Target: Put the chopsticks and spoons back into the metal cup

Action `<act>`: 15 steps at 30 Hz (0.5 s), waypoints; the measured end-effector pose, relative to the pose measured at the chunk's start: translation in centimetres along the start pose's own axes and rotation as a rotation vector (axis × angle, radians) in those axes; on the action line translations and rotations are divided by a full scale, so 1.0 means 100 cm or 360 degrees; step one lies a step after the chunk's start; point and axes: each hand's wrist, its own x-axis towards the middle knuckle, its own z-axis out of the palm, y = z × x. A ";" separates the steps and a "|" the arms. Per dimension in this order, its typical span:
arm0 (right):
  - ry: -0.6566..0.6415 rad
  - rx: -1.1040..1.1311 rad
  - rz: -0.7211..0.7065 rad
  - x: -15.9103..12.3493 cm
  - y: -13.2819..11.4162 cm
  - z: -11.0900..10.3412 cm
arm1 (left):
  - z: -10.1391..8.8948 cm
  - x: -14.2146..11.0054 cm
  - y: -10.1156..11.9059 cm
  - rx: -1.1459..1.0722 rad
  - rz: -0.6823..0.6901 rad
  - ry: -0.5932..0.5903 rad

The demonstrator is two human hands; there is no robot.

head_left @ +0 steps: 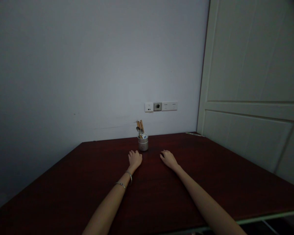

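My left hand [135, 158] rests palm down on the dark red table, its fingers loosely spread and nothing in them. Two bracelets circle that wrist. To the right, my right hand [169, 159] also lies on the tabletop, fingers slightly curled and apart, holding nothing. Just beyond my left hand stands a grey utensil holder [143, 144], upright and not touched by either hand. Wooden chopsticks [141, 125] and metal spoons [138, 129] stick up out of it, along with a white spoon [144, 135] bearing a blue mark.
The dark red table [107, 169] reaches back to a pale wall [100, 65]. Wall sockets [169, 106] sit above its far edge. At the right, a panelled white door [247, 137] stands along the table's side. A thin strip [194, 134] lies at the far right corner.
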 end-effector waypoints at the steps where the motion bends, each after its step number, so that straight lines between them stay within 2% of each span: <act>1: -0.0004 -0.0003 -0.0002 0.000 0.000 0.000 | 0.000 -0.001 0.001 0.0025 0.0003 0.0010; 15: -0.0001 -0.0067 -0.0050 -0.001 0.003 0.002 | 0.001 -0.003 0.002 0.0093 0.0031 0.0054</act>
